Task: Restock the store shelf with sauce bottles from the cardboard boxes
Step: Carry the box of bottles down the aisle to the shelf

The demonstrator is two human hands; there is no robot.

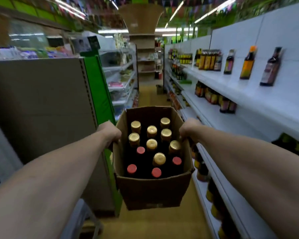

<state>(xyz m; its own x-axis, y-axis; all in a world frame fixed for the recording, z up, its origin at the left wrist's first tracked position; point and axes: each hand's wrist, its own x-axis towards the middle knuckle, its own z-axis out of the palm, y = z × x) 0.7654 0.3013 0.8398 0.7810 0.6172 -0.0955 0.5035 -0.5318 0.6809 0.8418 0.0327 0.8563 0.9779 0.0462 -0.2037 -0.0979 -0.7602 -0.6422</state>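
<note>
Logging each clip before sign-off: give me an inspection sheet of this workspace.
Surface: yellowish aisle floor; no table.
Job's things: open cardboard box held up in the aisle, holding upright bottles, eight gold caps and four red caps; white shelves on the right, partly stocked, wide gaps on the top tier.
Clutter: small box on the floor far down the aisle.
Grippers: left hand and right hand grip opposite box sides; fingers hidden.
Cables: nothing seen.
Surroundings: grey and green unit on the left; image blurred.
</note>
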